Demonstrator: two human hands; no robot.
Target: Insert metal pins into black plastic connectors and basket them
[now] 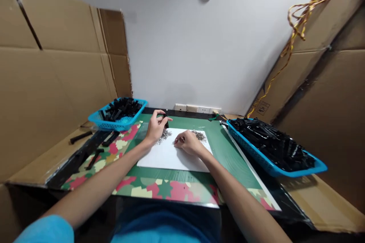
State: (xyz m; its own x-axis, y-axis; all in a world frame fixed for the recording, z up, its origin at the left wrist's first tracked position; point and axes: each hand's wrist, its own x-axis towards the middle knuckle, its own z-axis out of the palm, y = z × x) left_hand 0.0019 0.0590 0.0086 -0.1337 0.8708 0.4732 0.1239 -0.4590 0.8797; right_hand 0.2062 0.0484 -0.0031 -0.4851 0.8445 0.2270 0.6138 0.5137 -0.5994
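Observation:
My left hand (155, 128) holds a small black plastic piece (166, 121) between thumb and fingers, raised over the far left part of a white sheet (171, 157). Below it lies a pile of tiny metal-coloured parts (164, 135), too small to name. Over the middle of the sheet, my right hand (188, 142) has its fingertips pinched together; whatever is in them is too small to make out. Just beyond that hand sits a second pile of tiny parts (199, 135), partly covered by it.
A blue basket (118, 124) of black pieces stands at the left; a larger blue basket (273, 169) of long black pieces is at the right. Loose black pieces (94, 158) lie on the left side of the green mat (230, 155). Cardboard walls (57, 83) flank the table.

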